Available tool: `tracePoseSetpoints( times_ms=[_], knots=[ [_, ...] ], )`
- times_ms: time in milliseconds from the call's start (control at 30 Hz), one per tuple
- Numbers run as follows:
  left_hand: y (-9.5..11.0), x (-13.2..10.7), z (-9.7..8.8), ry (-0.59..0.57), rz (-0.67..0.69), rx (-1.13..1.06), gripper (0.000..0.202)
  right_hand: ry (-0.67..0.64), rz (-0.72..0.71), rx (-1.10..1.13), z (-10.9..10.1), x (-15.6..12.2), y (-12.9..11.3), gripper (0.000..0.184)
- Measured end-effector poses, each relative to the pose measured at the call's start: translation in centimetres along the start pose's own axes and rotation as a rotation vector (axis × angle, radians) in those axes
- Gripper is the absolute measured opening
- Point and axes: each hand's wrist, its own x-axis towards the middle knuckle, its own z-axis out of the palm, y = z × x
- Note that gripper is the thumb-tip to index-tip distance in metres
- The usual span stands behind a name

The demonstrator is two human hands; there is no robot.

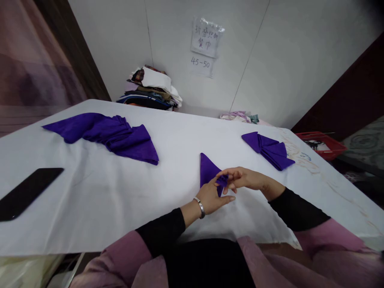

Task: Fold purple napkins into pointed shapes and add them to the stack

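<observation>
A purple cloth napkin point(207, 168) lies on the white tablecloth in front of me, one smooth pointed corner spread to the left. Its near end is bunched up between my hands. With fingers curled around the gathered part, my right hand point(244, 179) pinches it from the right. My left hand point(208, 197), with a silver bracelet at the wrist, holds the cloth from the near side, its thumb stretched out to the right. Its fingertips are partly hidden by the cloth. Further right is a folded, fan-like purple napkin point(271, 149).
A loosely pleated heap of purple cloth point(109, 134) lies at the left. Near the left edge rests a black phone point(30, 192). Folded clothes point(153, 88) are stacked at the back by the wall. A red basket point(333, 150) stands beyond the table's right edge.
</observation>
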Motion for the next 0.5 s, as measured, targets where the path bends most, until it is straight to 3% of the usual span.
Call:
tracePoseSetpoints(
  times_ms=[100,267,433,500],
  knots=[
    [-0.6,0.2,-0.1,0.087,-0.007,-0.143,0.036,0.03,-0.049,0.067,-0.1,1.5,0.1,0.05],
    [-1.6,1.4,-0.6,0.134,-0.226,-0.286,0.031,0.074,-0.074,0.125,-0.9,3.2,-0.3,0.056],
    [-2.3,2.6,-1.5,0.108,-0.334,-0.371,0.028,0.448,-0.183,-0.032,-3.0,3.9,0.7,0.06],
    [-2.6,3.0,-1.7,0.066,-0.356,-0.364,0.027,0.513,-0.182,-0.125,-3.7,4.1,1.3,0.057]
  ],
)
